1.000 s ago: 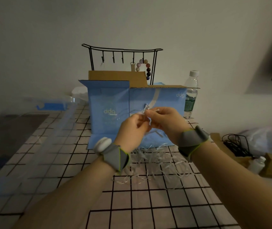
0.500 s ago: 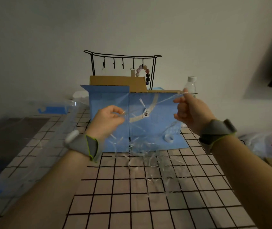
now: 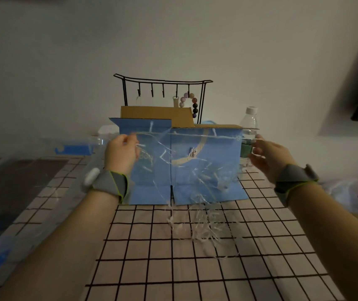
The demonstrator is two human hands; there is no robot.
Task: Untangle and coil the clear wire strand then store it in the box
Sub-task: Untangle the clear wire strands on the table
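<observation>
Wire strand point(image 3: 186, 134) stretched between your two raised hands, in front of the blue box point(image 3: 204, 161).
Your left hand point(image 3: 120, 154) fingers pinch one end, your right hand point(image 3: 270, 158) fingers pinch the other; tangled loops dangle onto the checked surface point(image 3: 173, 268).

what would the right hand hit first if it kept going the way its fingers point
Probably the water bottle. The right hand, pinching the clear wire strand, points its fingers left and away, toward the bottle beside the blue box. Depth is hard to judge, so it might pass in front.
</observation>
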